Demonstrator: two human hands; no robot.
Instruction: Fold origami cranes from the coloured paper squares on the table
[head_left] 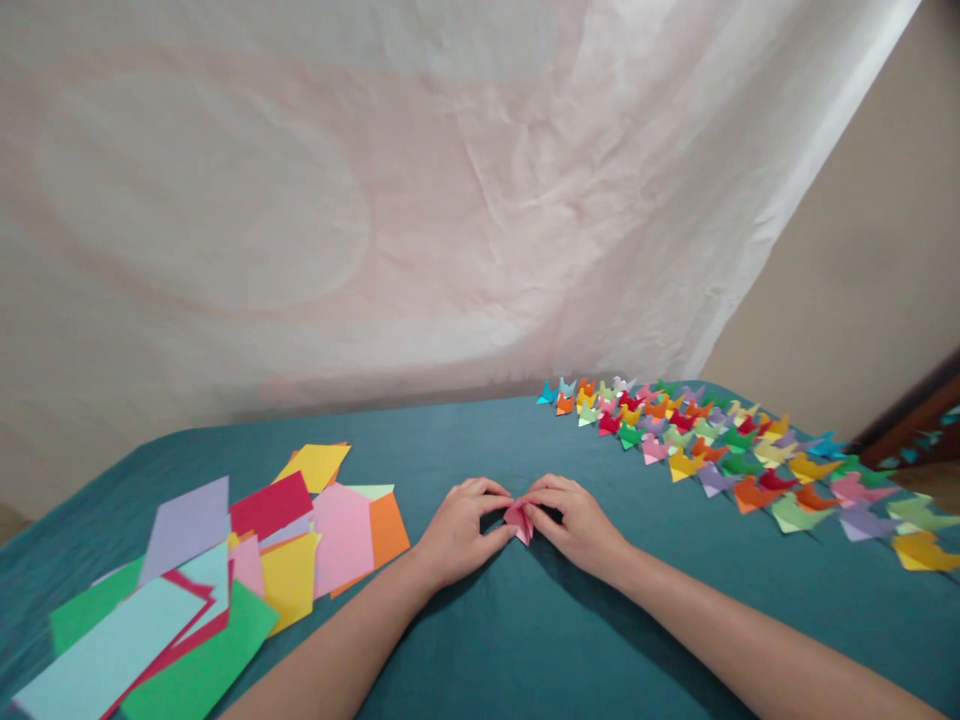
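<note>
Between my two hands, over the middle of the table, is a small folded pink paper (519, 520), its shape partly covered by fingers. My left hand (466, 525) pinches its left side, with the thumb below and the fingers above. On the opposite side, my right hand (571, 520) has thumb and fingertips closed on the same paper. The piece narrows to a point at its lower end. Finer creases are too small to make out.
Loose coloured paper sheets (343, 540) lie overlapping on the left. Rows of small folded paper birds (739, 465) in many colours stand along the right side. A teal cloth (450, 440) covers the table, and a pale hanging sheet (420, 200) rises behind it.
</note>
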